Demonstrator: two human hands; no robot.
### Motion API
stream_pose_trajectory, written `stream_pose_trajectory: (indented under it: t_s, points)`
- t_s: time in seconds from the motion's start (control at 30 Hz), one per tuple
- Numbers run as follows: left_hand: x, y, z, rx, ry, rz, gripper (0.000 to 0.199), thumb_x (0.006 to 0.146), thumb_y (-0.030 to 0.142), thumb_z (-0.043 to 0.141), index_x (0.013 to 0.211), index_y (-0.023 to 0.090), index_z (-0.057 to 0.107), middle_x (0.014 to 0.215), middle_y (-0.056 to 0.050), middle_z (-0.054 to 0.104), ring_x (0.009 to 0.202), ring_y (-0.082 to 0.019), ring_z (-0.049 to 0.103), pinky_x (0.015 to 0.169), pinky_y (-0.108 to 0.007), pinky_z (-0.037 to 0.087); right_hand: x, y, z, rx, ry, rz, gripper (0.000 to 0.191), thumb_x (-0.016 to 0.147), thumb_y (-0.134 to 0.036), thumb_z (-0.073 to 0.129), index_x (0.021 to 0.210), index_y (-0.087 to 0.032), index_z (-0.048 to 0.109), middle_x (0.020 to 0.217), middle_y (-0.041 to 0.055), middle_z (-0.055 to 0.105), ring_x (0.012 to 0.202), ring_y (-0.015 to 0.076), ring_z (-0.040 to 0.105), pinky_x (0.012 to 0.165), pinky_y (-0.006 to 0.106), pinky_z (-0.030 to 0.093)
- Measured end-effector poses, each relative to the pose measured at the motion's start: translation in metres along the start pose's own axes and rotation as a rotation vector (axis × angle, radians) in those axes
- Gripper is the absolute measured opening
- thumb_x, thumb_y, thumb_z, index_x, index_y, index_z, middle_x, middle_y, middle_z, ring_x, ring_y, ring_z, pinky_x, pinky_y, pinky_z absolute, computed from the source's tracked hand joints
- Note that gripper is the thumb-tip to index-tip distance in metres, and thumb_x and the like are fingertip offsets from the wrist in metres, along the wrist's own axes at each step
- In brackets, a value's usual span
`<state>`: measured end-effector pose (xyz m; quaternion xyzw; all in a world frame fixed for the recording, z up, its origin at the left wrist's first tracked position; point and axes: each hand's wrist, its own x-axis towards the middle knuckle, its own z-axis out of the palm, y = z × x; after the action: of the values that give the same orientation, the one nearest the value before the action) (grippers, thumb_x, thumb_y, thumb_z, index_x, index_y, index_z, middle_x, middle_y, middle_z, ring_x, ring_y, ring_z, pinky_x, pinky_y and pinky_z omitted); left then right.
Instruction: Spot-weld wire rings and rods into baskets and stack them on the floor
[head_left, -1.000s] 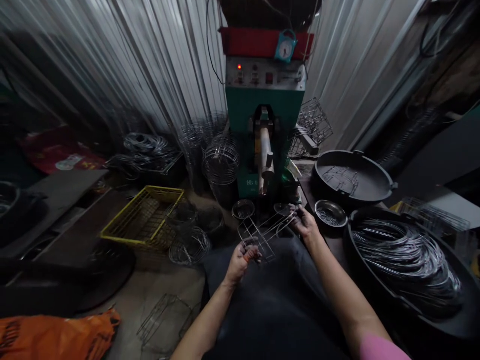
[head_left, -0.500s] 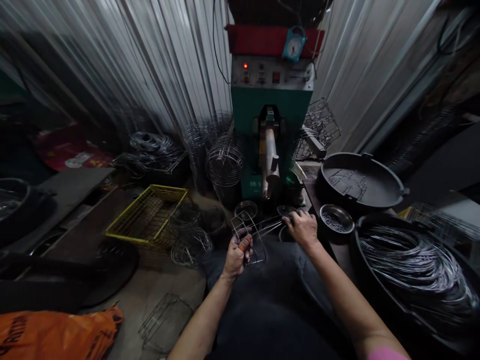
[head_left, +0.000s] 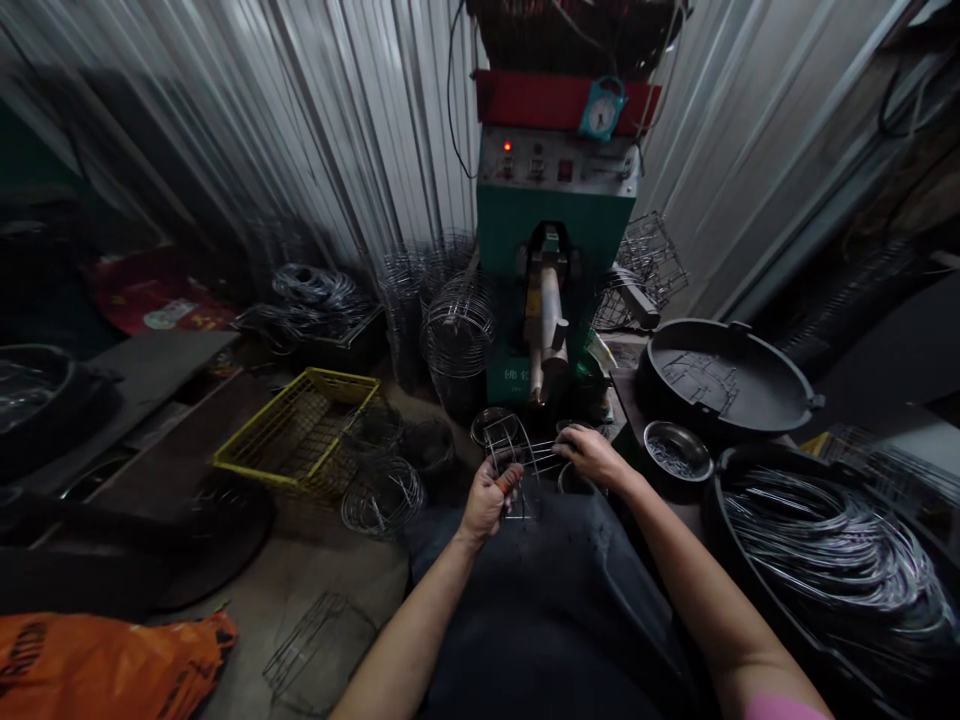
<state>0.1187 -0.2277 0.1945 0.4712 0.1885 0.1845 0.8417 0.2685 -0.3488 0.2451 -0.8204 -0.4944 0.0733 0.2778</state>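
Observation:
My left hand is closed around a small wire frame, in front of the green machine. An orange-brown patch shows at its fingers. To its right, my right hand pinches the ends of thin metal rods that reach across to the frame. Both hands are above the dark apron, below the machine's metal arm. Where the rods meet the frame is too small to make out.
Left of my hands are a yellow wire basket and round wire pieces. On the right stand a bowl of small metal parts, a black pan and a large tub of wire rings.
The camera view has shifted slightly. My left hand has moved right and a little up with the wire frame, and my right hand has come closer to it, still pinching the rods.

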Motion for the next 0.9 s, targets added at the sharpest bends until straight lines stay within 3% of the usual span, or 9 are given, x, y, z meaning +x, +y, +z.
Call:
stream_pose_trajectory:
  t_s: [0.33,0.9]
  points:
    - [0.033,-0.006,0.010,-0.004,0.021,0.012,0.043,0.061,0.038,0.069,0.095,0.018,0.054,0.060,0.006,0.050,0.032,0.000,0.034,0.029,-0.015,0.021,0.015,0.015,0.003,0.149,0.142,0.040,0.024,0.073,-0.040,0.057,0.063,-0.018,0.057,0.065,0.0010,0.055,0.062,0.0131,0.051,0.058,0.025,0.036]
    - [0.075,-0.004,0.028,-0.140,0.060,-0.032,0.047,0.057,0.037,0.072,0.096,0.018,0.053,0.059,0.008,0.050,0.030,0.001,0.029,0.029,-0.015,0.020,0.052,0.042,-0.008,0.151,0.179,0.012,0.029,0.072,-0.044,0.057,0.059,-0.018,0.056,0.060,0.0005,0.054,0.058,0.0121,0.050,0.056,0.024,0.036]
